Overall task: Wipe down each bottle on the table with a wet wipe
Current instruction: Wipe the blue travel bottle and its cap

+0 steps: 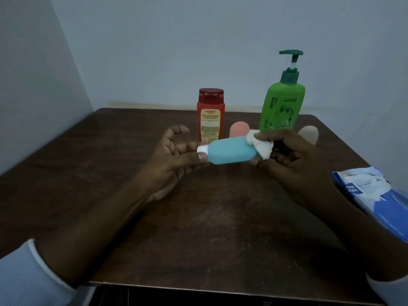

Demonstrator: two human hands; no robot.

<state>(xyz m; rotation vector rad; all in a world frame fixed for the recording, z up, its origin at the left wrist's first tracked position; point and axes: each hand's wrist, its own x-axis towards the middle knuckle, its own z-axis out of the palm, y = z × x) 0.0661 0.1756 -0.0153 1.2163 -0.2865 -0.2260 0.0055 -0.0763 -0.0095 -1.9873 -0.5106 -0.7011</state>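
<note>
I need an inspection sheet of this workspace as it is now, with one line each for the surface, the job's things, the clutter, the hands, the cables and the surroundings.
Surface: dark wooden table, top looks worn.
Job's things: blue bottle held sideways above the table; wet wipe against its base end; red bottle and green pump bottle upright at the back; pink container and beige container partly hidden behind the held bottle and the right hand; wipes pack at the table's right edge.
Clutter: nothing seen.
Hands: left hand pinches the blue bottle's white cap end; right hand grips the wet wipe.
Cables: nothing seen.
Surroundings: plain pale walls meeting in a corner.
</note>
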